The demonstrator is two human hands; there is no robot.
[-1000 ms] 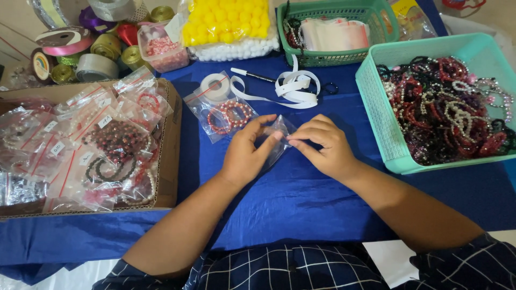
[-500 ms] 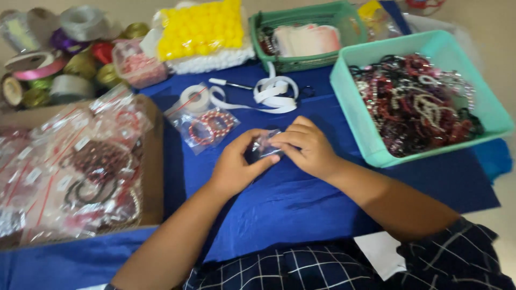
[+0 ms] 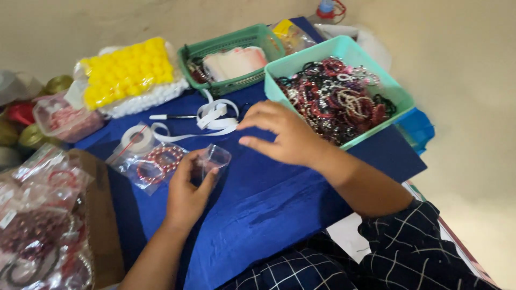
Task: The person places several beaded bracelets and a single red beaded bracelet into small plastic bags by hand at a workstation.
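Observation:
My left hand (image 3: pixel 188 189) grips a small clear plastic bag (image 3: pixel 214 159) above the blue cloth (image 3: pixel 258 198). My right hand (image 3: pixel 282 134) has its fingers spread and holds nothing; it hovers just left of a teal basket (image 3: pixel 344 53) filled with beaded bracelets (image 3: pixel 336 102). Beside my left hand lies a clear bag with a red bracelet (image 3: pixel 156 164) inside.
A cardboard box (image 3: pixel 99 215) of bagged bracelets sits at the left. White ribbon (image 3: pixel 215 117), a tape roll (image 3: pixel 137 139) and a pen (image 3: pixel 172 116) lie on the cloth. Behind stand a green basket (image 3: pixel 231 45), a yellow-and-white bubble pack (image 3: pixel 126 72) and ribbon spools (image 3: pixel 32 137).
My right hand let go of the small bag and moved right toward the teal basket. My left hand still holds the bag. The camera swung to the right.

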